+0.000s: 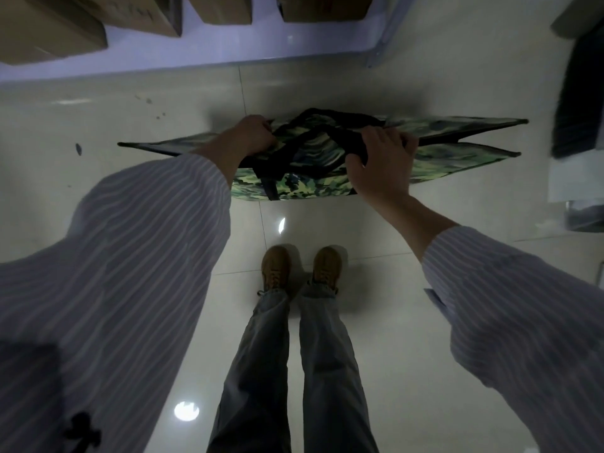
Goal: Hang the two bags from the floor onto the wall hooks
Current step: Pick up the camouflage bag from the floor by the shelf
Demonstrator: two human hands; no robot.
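Fingers, left (263, 125): curled tight, pinching the upper rim of the bag where a black strap meets it.
Fingers, right (402, 138): curled over a bunched black strap, thumb pressed against its near side.
Sleeves: loose white-and-grey striped shirt sleeves (130, 256) fill the lower left and lower right of the frame.
Left hand (251, 134): centre of frame, slightly left, at the bag's rim.
Right hand (380, 161): centre of frame, slightly right, wrist bare, on the strap.
Bag: wide flat green camouflage-print tote bag (294, 188), lying across the middle of the frame, mouth upward, held between both hands.
Straps: black webbing handles (294, 152), looped and crossed between the two hands.
Bag contact with floor: cannot tell.
Legs: blue denim trousers (327, 371), lower centre.
Footwear: tan lace-up shoes (276, 266), side by side, just below the bag in the frame.
Floor: glossy pale tiled floor (130, 109), dark specks at left, lamp reflections at lower centre.
Shelf: white low shelf board (228, 44), across the top.
Boxes: brown cardboard boxes (49, 34) standing on the shelf, upper left to upper centre.
Right edge: dark upright object (578, 93), nature not discernible.
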